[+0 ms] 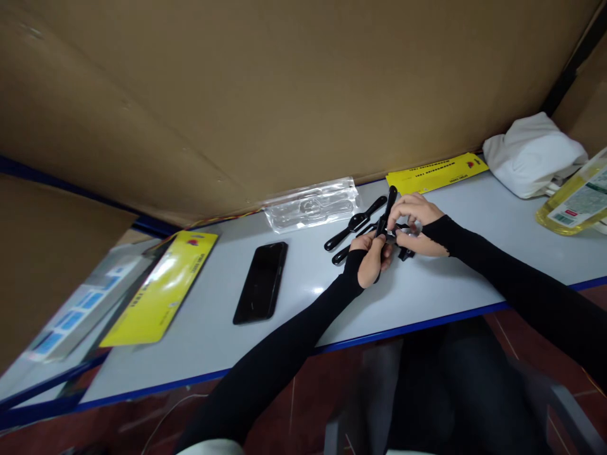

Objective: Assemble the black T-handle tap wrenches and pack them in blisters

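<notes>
My left hand is wrapped round a black spokeshave, held tilted with one handle pointing up and away. Close against its middle, my right hand has its fingers curled and pinched. A small shiny metal part shows between the two hands, but the fingertips hide what the right one grips. Another black spokeshave lies on the table just left of the hands. A further black handle pokes out beside my left hand. Under the right hand is a small black part, partly covered.
Behind the tools lies a clear plastic blister tray. Yellow printed cards lie at the back and left. A black phone rests left of my arm. A white cloth bundle and a bottle of yellow liquid are at right.
</notes>
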`<action>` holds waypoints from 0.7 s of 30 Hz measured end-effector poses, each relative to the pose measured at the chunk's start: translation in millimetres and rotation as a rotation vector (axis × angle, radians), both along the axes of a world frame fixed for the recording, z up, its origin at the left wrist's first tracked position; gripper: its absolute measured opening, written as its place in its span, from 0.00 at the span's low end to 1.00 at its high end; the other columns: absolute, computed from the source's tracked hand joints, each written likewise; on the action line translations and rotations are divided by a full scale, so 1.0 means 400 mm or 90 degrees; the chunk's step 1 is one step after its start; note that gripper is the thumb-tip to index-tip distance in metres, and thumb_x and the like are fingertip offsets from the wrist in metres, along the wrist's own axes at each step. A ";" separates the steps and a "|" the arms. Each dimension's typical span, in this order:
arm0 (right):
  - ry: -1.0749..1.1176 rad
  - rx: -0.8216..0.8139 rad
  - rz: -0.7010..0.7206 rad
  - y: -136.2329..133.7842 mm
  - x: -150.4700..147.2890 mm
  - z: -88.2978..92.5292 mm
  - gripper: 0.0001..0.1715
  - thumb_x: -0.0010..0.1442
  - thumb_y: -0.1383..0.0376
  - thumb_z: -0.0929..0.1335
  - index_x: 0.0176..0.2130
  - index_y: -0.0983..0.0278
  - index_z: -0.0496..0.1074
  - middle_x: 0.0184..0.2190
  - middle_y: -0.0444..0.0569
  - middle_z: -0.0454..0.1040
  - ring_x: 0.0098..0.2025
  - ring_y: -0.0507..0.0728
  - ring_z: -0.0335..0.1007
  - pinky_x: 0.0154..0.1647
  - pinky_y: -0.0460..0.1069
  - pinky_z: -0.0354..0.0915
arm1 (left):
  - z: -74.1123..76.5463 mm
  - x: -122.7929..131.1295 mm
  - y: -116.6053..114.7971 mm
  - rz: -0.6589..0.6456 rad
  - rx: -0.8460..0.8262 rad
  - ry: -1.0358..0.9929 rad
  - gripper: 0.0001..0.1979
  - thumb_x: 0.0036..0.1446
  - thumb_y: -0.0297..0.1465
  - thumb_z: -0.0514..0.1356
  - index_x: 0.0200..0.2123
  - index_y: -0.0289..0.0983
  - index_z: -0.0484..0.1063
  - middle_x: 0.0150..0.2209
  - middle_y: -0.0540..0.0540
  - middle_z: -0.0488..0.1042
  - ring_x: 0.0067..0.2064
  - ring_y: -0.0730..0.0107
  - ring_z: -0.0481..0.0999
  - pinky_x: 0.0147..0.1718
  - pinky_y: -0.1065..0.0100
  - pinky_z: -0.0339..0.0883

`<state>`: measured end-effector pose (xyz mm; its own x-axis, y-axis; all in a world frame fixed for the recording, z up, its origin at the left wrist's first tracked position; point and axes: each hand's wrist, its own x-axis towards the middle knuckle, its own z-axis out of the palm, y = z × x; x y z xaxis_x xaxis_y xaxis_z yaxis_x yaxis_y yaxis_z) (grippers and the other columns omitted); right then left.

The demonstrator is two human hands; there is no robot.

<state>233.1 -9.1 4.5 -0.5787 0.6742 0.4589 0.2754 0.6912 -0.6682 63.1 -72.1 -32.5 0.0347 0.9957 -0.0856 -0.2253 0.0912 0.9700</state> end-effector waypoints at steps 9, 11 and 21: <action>-0.027 -0.018 0.015 0.001 0.002 0.001 0.10 0.55 0.71 0.70 0.34 0.60 0.83 0.41 0.50 0.76 0.39 0.57 0.65 0.34 0.49 0.62 | 0.003 0.001 -0.001 0.005 -0.008 -0.003 0.18 0.56 0.43 0.67 0.31 0.38 0.66 0.19 0.57 0.62 0.14 0.80 0.58 0.13 0.72 0.48; -0.029 -0.018 0.004 0.000 0.003 0.003 0.11 0.56 0.70 0.71 0.39 0.61 0.83 0.41 0.50 0.75 0.36 0.55 0.64 0.34 0.49 0.62 | 0.004 0.000 0.000 0.003 -0.009 -0.005 0.18 0.56 0.43 0.68 0.30 0.38 0.66 0.19 0.57 0.62 0.14 0.80 0.58 0.13 0.72 0.49; -0.002 -0.059 -0.005 -0.005 -0.004 -0.006 0.14 0.53 0.65 0.75 0.42 0.63 0.79 0.39 0.48 0.74 0.34 0.52 0.67 0.29 0.45 0.61 | -0.002 -0.003 0.003 0.006 -0.001 0.009 0.19 0.56 0.43 0.67 0.28 0.39 0.63 0.19 0.57 0.62 0.14 0.79 0.59 0.13 0.72 0.49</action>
<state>231.6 -11.2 2.0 -0.5748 0.7178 0.3929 0.2828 0.6248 -0.7278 61.8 -70.9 -33.2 0.0246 0.9959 -0.0873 -0.2121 0.0906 0.9730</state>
